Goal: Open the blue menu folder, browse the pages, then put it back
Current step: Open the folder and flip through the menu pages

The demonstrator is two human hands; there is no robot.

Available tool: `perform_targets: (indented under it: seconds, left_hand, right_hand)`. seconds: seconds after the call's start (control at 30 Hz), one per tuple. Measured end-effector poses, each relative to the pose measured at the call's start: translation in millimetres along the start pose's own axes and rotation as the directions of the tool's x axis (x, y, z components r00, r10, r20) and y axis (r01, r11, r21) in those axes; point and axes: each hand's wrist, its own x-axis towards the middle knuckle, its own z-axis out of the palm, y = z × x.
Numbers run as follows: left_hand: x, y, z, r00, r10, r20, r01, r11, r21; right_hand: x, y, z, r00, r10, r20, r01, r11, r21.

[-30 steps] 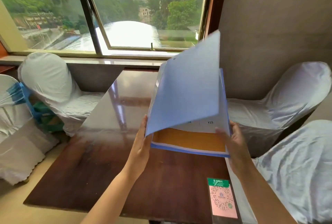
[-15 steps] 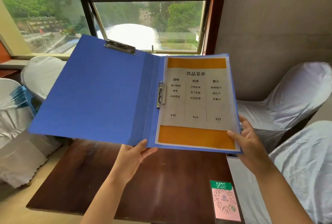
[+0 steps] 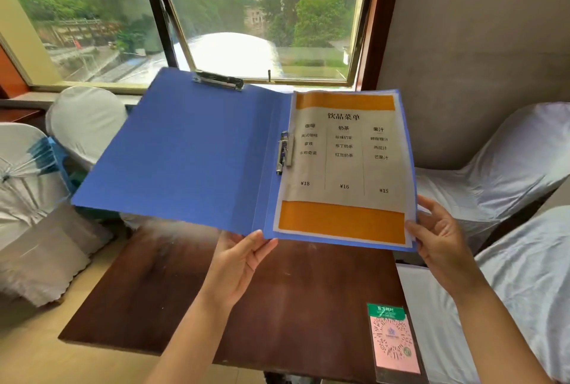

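Observation:
The blue menu folder [image 3: 191, 152] is held wide open above the dark wooden table [image 3: 277, 297]. Its left cover is bare blue, with a metal clip at its top edge. On the right side lies a drinks menu page [image 3: 344, 164] with orange bands at top and bottom, held by a side clip near the spine. My left hand [image 3: 239, 263] supports the folder from beneath at the spine's lower edge. My right hand [image 3: 438, 238] grips the lower right corner of the folder and its pages.
A pink and green QR code card [image 3: 393, 340] lies at the table's near right corner. White-covered chairs stand on the left [image 3: 83, 121] and the right [image 3: 499, 167]. A window [image 3: 259, 35] and its sill lie beyond the table.
The front cover has swung fully open to the left, exposing the menu page. Since half a second ago the open folder has barely shifted.

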Motion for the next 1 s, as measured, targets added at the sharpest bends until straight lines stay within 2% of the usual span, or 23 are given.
perform_targets:
  seconds: [0.17,0.3,0.47,0.53,0.6,0.63,0.7,0.77,0.8,0.9,1.0]
  left_hand:
    - [-10.9,-15.5,-2.5,0.993,-0.113,-0.036,0.11,0.991,-0.069]
    - [-14.3,-25.2,-1.2,0.985,-0.152,-0.083,0.142,0.984,-0.111]
    - [-21.1,-27.8,-2.6,0.978,-0.143,-0.154,0.142,0.99,-0.018]
    - [-22.4,-26.3,-4.1,0.976,-0.134,-0.171,0.142,0.989,0.035]
    - [-22.8,-25.3,-3.5,0.975,-0.13,-0.178,0.141,0.989,0.053]
    - [-23.3,-24.6,-2.0,0.976,-0.128,-0.175,0.139,0.989,0.053]
    - [-23.7,-24.8,-0.6,0.977,-0.128,-0.171,0.138,0.989,0.049]
    - [-23.8,-23.5,-0.1,0.974,-0.136,-0.181,0.146,0.988,0.043]
    - [-23.5,-24.3,-0.7,0.973,-0.135,-0.189,0.147,0.988,0.047]
    - [-25.1,-26.5,0.1,0.978,-0.128,-0.164,0.143,0.987,0.079]
    - [-22.2,-28.3,5.8,0.99,-0.104,-0.098,0.118,0.983,0.143]
  right_hand:
    - [-0.7,-2.5,-1.7,0.996,-0.08,-0.026,0.075,0.986,-0.15]
    - [1.6,-3.6,-0.4,0.992,-0.125,0.013,0.125,0.973,-0.193]
    - [2.0,-9.7,5.9,0.986,-0.164,0.026,0.164,0.941,-0.295]
    - [4.1,-11.5,12.3,0.981,-0.189,0.031,0.185,0.895,-0.406]
    - [3.8,-13.0,25.6,0.984,-0.176,-0.031,0.136,0.846,-0.516]
    - [2.0,-14.2,33.3,0.977,-0.198,-0.075,0.116,0.799,-0.59]
    - [-1.5,-17.4,45.3,0.938,-0.327,-0.114,0.12,0.617,-0.778]
    - [-5.8,-23.2,54.8,0.891,-0.451,-0.056,0.153,0.413,-0.898]
    - [-8.4,-26.1,61.6,0.877,-0.481,-0.016,0.185,0.368,-0.911]
    - [-18.4,-27.2,96.8,0.891,-0.44,0.11,0.312,0.418,-0.854]
    - [-27.0,-24.1,138.3,0.896,-0.351,0.271,0.44,0.626,-0.644]
